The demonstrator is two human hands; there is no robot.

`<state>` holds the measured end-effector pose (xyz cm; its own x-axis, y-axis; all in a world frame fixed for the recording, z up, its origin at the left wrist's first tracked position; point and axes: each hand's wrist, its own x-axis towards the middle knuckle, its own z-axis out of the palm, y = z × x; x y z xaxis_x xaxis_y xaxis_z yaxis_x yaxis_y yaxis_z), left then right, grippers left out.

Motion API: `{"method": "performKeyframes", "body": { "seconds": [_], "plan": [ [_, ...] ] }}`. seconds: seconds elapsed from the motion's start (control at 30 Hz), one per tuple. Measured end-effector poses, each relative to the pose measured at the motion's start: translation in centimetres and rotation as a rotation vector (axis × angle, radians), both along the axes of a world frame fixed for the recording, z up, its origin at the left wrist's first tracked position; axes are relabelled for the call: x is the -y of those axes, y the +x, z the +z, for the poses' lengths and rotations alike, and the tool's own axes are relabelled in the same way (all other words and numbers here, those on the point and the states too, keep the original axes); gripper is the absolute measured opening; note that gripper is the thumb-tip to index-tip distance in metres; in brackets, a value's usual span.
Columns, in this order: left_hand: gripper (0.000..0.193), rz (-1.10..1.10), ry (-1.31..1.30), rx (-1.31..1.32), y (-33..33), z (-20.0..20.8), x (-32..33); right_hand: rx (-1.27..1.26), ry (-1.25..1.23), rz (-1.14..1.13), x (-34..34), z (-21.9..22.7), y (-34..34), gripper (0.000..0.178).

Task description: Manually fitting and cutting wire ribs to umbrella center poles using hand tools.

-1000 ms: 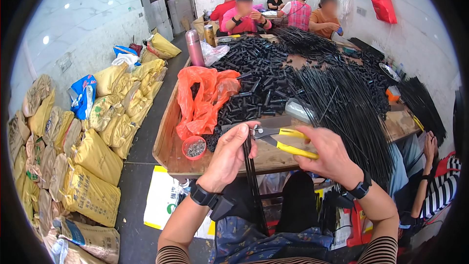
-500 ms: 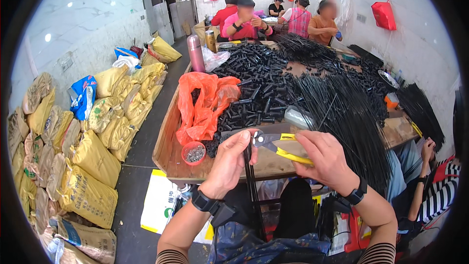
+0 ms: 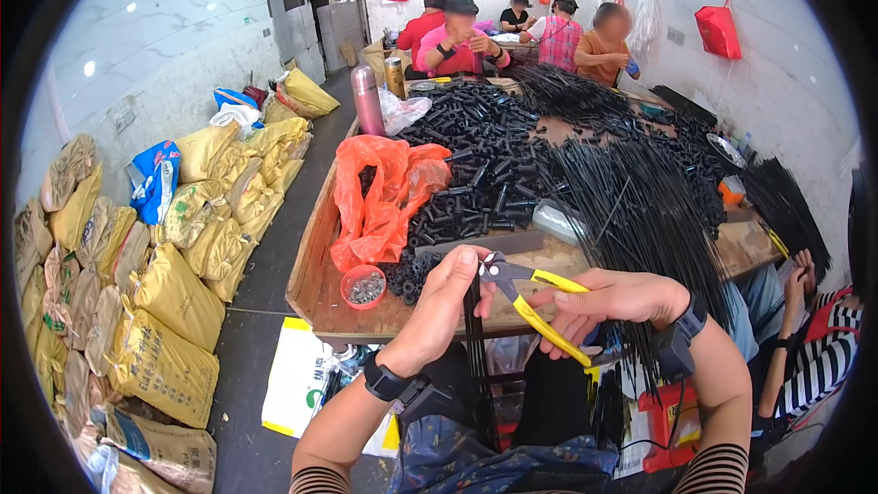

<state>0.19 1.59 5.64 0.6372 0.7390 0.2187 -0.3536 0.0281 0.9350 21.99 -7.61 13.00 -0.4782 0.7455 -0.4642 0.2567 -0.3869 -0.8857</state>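
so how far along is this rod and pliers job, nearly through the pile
Not nearly. Done: hard to tell; no finished stack is clearly set apart. In hand: the left hand holds a bunch of black rods upright while the right hand works yellow pliers at its top. Left: a big spread of loose rods and black tubes covers the table.

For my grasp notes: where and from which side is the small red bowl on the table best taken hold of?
Probably the red bowl by its rim, from above: it sits upright and open near the table edge, with the orange bag crowding its far side and black parts at its right.
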Motion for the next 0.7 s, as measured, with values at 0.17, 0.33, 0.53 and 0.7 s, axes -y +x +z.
{"method": "performKeyframes", "body": {
  "seconds": [0.17,0.33,0.53,0.7],
  "plan": [
    [0.043,-0.006,0.004,-0.009,-0.1,0.0,-0.1,0.131,0.073,-0.007,-0.3,0.8,-0.5,0.054],
    [0.040,-0.046,-0.018,0.018,-0.2,-0.2,-0.4,0.232,0.183,0.016,-0.3,0.2,-0.6,0.049],
    [0.042,-0.006,0.002,-0.007,-0.2,-0.1,-0.4,0.252,0.243,-0.039,0.1,-0.1,-1.8,0.041],
    [0.043,0.024,0.014,-0.003,-0.2,-0.3,-0.4,0.227,0.322,-0.062,0.6,-1.4,-2.5,0.032]
  ]
}}
